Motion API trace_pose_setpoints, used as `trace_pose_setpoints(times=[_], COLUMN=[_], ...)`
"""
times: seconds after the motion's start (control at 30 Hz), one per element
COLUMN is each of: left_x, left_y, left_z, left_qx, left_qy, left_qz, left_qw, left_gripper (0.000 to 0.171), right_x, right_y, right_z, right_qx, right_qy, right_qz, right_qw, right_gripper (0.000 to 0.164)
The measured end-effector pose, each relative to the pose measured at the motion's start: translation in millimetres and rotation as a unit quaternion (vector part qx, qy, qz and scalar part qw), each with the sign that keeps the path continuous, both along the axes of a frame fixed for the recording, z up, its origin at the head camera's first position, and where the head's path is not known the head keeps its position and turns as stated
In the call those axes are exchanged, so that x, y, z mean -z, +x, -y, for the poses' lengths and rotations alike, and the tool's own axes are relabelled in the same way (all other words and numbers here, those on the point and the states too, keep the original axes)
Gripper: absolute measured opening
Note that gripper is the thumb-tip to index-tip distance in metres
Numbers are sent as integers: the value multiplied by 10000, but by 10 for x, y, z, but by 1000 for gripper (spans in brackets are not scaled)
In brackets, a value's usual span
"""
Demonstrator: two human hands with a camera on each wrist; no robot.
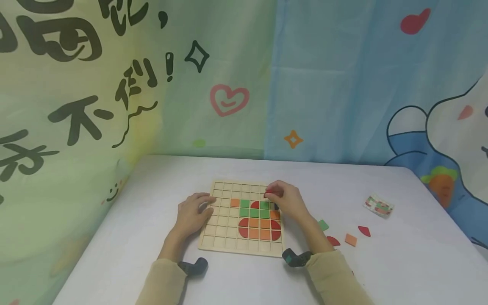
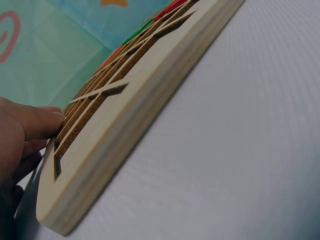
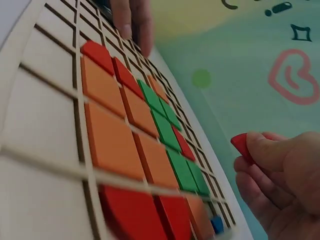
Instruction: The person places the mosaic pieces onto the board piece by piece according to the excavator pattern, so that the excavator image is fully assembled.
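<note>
A wooden grid board (image 1: 219,232) lies on the white table. Set in its cells are green squares (image 1: 244,212), orange squares (image 1: 264,223) and red quarter-circles (image 1: 243,231), mostly toward the right half. My right hand (image 1: 288,201) is over the board's upper right corner, pinching a red quarter-circle piece (image 3: 240,144) between thumb and fingers, raised off the grid in the right wrist view. My left hand (image 1: 192,215) rests at the board's left edge, its fingertips touching the rim. A small blue bit (image 3: 217,224) shows near the board's right side.
To the right of the board lie a loose green piece (image 1: 323,225), two red quarter-circles (image 1: 364,231) and an orange square (image 1: 351,239). Farther back is a small packet with a coloured pattern (image 1: 378,206). A printed curtain (image 1: 324,84) hangs behind the table.
</note>
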State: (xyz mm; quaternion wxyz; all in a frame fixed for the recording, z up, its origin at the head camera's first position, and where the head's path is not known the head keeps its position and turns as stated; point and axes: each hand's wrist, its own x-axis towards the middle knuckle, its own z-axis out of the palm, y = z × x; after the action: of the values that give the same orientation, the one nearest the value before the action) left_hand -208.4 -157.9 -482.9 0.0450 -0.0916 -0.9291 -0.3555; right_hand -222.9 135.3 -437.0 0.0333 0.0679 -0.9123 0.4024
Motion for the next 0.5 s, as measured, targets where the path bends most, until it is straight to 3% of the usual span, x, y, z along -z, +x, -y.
trace_pose_setpoints(times=[0.27,0.5], left_x=[17,33], left_y=[-16,-25], left_z=[-19,-8], left_qx=[-69,-65], left_qy=[-18,-2], left_qz=[14,87], left_qw=[10000,9999], left_gripper=[29,29], right_x=[31,94], right_y=[-197,-294], right_z=[310,437], right_qx=[-218,-412], right_qy=[-2,360], right_qz=[151,62], right_qw=[9996,9985], right_gripper=[12,16])
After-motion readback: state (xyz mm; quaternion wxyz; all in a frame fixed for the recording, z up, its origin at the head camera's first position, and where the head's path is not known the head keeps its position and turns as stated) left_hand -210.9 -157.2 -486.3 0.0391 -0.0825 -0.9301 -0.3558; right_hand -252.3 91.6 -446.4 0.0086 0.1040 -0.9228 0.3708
